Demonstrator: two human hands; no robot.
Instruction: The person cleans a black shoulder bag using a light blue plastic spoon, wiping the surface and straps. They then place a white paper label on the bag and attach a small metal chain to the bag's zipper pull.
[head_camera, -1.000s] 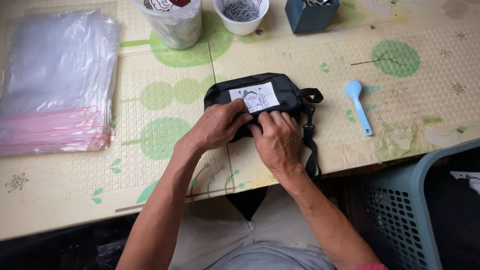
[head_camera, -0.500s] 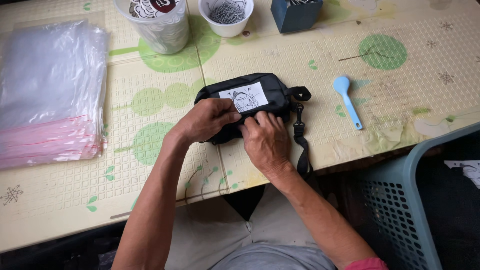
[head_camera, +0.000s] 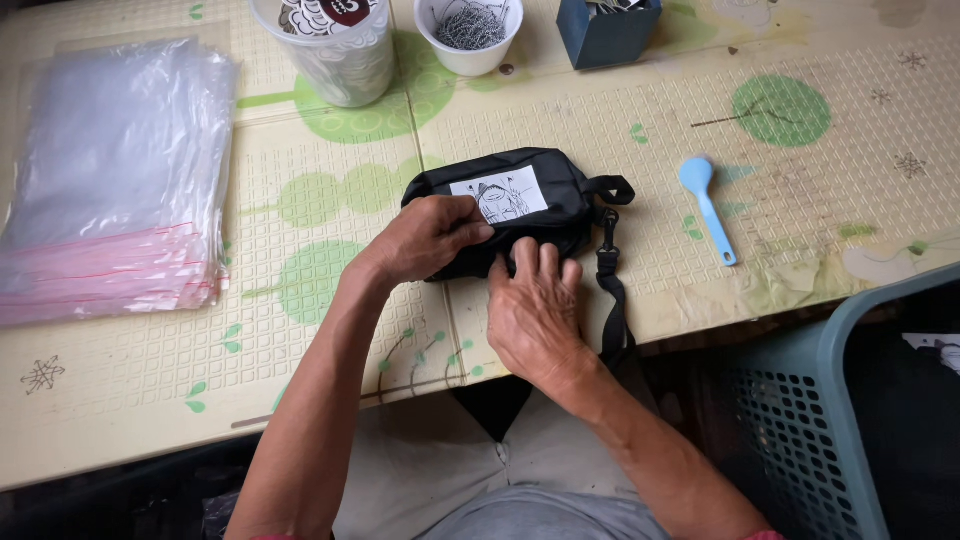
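Black pouch (head_camera: 545, 205): left hand (head_camera: 425, 238) pinches its near-left edge; right hand (head_camera: 535, 315) fingers press its near side. Blue spoon (head_camera: 706, 205) to its right.

A cream worktop (head_camera: 800, 180) covered with an embossed mat printed with green circles and small trees fills the view. Soft, even light falls across it. A teal slatted basket (head_camera: 800, 420) stands at the lower right, beside the worktop's edge.
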